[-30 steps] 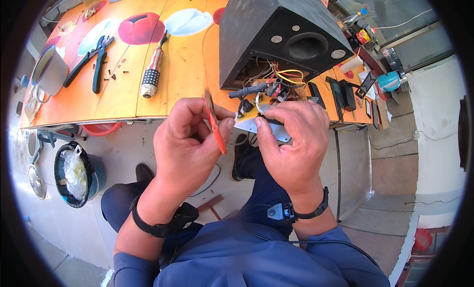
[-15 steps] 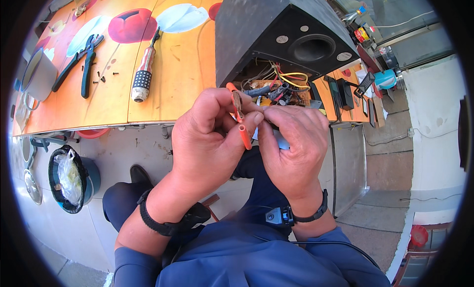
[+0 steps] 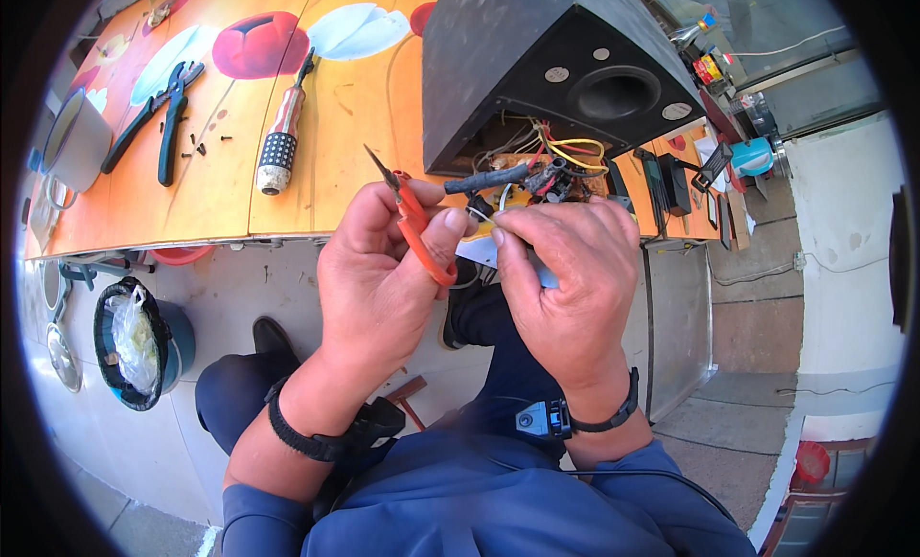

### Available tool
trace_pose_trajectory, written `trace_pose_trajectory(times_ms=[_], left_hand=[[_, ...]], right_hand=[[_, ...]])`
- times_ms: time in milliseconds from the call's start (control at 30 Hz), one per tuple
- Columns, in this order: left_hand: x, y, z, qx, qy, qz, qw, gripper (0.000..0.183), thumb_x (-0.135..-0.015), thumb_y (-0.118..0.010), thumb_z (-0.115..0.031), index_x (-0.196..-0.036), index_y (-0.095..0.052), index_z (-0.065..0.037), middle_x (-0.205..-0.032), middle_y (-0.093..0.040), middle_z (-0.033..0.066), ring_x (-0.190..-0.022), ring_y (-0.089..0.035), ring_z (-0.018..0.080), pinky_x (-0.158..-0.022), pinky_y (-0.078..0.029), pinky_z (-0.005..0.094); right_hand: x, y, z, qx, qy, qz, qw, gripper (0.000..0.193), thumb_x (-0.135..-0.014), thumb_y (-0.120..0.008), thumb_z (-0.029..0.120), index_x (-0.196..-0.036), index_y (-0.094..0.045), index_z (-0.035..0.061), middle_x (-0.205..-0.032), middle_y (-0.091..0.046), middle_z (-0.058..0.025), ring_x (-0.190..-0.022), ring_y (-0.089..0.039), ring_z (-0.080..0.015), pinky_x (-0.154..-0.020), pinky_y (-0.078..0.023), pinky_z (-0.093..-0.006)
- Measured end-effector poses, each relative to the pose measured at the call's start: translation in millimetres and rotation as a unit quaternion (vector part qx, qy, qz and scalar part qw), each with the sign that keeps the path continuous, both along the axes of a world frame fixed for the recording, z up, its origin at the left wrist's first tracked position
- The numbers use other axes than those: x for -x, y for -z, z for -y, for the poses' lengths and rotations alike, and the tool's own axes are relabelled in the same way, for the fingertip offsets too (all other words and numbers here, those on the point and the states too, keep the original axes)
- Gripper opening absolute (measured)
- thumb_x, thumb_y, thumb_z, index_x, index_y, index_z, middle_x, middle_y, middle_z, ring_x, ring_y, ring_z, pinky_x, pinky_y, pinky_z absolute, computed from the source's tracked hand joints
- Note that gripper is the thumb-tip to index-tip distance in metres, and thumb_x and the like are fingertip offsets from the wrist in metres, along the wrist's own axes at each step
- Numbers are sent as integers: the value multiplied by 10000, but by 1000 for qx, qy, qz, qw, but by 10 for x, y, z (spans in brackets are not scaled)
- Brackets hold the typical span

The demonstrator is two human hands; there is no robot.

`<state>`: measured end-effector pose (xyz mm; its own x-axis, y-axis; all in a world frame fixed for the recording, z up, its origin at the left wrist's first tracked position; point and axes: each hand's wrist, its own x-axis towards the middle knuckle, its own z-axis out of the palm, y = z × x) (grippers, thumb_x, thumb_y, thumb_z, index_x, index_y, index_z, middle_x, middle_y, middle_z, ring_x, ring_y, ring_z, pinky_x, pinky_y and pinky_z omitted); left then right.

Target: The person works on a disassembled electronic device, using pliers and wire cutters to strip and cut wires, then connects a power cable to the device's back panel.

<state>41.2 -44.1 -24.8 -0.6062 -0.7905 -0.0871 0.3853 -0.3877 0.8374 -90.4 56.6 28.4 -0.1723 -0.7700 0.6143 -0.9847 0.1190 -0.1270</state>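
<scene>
Looks like fiddly work on a thin pale wire [image 3: 486,215], right between the two hands, just in front of the gap in the black speaker box [image 3: 508,73]. For a clean job: pinch close to the end, leave some slack, and never tug against the tangled wires [image 3: 551,180] behind. Keep the orange-handled scissors [image 3: 412,224] aimed away from the other hand, same as now. Or better, park them on the table [image 3: 345,107] for a freer left thumb. Maybe brace both forearms too, for less shake.

Fingers: left hand [image 3: 379,265] wrapped round the scissors, blades up and off to the left, thumb near the wire. Can't tell if pinching the wire as well. Right hand [image 3: 570,284] with thumb and forefinger pressed together on the wire, other fingers curled and mostly hidden.

Headcount: two hands, one pair of scissors, one speaker box with one round port [image 3: 618,92] and three pale round spots [image 3: 677,110]. Tangle too jumbled to count. On the table: one screwdriver [image 3: 278,153], one pair of dark-handled pliers [image 3: 171,136], one mug [image 3: 80,145], roughly five little screws [image 3: 201,150], too tiny for certain. Down below: one bucket [image 3: 179,335], one clear bag [image 3: 136,341] inside.
</scene>
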Motion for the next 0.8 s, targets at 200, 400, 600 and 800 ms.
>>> trace_pose_trajectory(times_ms=[200,400,600,800], left_hand=[[-156,199,27,101,24,105,989,242,-1045,-781,-102,-1224,-664,11,-880,-753,24,-786,-666,47,-694,-547,241],[-273,343,56,199,77,195,957,239,-1029,-782,-115,-1201,-677,12,-804,-729,58,-722,-704,109,-654,-555,282],[-285,349,84,351,89,277,890,251,-968,-781,-157,-1160,-698,-18,-785,-733,175,-704,-739,359,-642,-578,427],[-275,266,57,400,103,264,872,244,-957,-791,-160,-1118,-688,-9,-717,-669,121,-609,-675,238,-589,-527,368]], right_hand=[[-6,2,2,-4,2,3,1000,181,-836,-846,20,-986,-795,108,-920,-761,-22,-835,-682,-241,-868,-474,-401],[5,14,6,-5,1,-4,1000,182,-842,-846,25,-995,-799,111,-912,-749,-23,-847,-677,-245,-863,-473,-394],[3,31,-6,2,-2,-4,1000,190,-843,-852,27,-1008,-808,110,-929,-745,-31,-865,-676,-243,-852,-475,-391],[18,51,13,6,-8,8,1000,238,-816,-861,49,-1032,-802,130,-957,-723,-14,-872,-667,-247,-858,-462,-405]])
